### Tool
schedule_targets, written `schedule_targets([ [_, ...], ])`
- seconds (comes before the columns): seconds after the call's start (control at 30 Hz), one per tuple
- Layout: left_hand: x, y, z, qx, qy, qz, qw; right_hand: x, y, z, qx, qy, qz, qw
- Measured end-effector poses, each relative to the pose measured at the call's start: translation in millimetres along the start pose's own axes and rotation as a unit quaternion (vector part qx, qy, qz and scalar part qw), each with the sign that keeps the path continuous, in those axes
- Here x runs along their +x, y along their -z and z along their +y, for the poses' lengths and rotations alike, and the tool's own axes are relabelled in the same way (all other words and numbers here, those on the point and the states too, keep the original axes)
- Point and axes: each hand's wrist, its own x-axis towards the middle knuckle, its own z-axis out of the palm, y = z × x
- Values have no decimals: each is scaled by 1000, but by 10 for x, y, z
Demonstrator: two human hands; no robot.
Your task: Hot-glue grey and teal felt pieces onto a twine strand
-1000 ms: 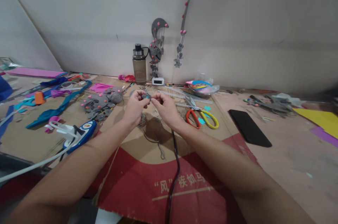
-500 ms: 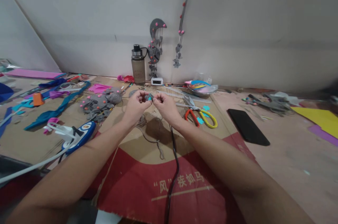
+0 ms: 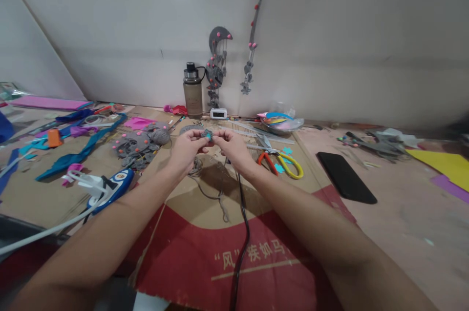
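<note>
My left hand [image 3: 188,149] and my right hand [image 3: 232,146] meet above the cardboard, fingertips pinched from both sides on a small grey felt piece with a turquoise part [image 3: 208,135]. Its exact shape is mostly hidden by my fingers. Grey yarn [image 3: 210,196] trails over the cardboard below my hands, ending in a small loop. To the right of my right hand lie scissors [image 3: 280,159] with one red and one yellow handle. Several turquoise flower cutouts [image 3: 287,151] are scattered beside them.
A red-printed cardboard sheet [image 3: 190,257] covers the table, crossed by a black cable [image 3: 245,233]. Left are grey felt pieces with pink dots [image 3: 137,142] and a blue-white power strip [image 3: 117,186]. A phone [image 3: 344,176] lies right; a bottle [image 3: 193,93] stands behind.
Both hands keep their pinch on the small felt piece, with slight finger shifts. The whole view has drifted a little; nothing else has moved.
</note>
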Motion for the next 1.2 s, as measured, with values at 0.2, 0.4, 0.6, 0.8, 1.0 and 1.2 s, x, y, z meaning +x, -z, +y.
schedule_targets([
  [0.2, -24, 13, 48, 173, -71, -42, 981, 19, 28, 18, -55, 9, 20, 998],
  [0.4, 43, 109, 105, 226, -70, -93, 967, 11, 43, -27, -103, 42, -28, 993],
  [0.6, 75, 125, 128, 88, 5, -45, 995, -14, 28, -47, -56, 33, -24, 998],
  [0.8, 65, 114, 111, 64, 20, -32, 997, -21, 8, -39, -75, 49, 7, 996],
  [1.0, 62, 94, 79, 91, -11, 8, 996, -60, -24, -60, -87, 70, 15, 994],
  [1.2, 49, 63, 44, 37, 10, -5, 999, -76, -32, -61, -73, 40, 31, 996],
])
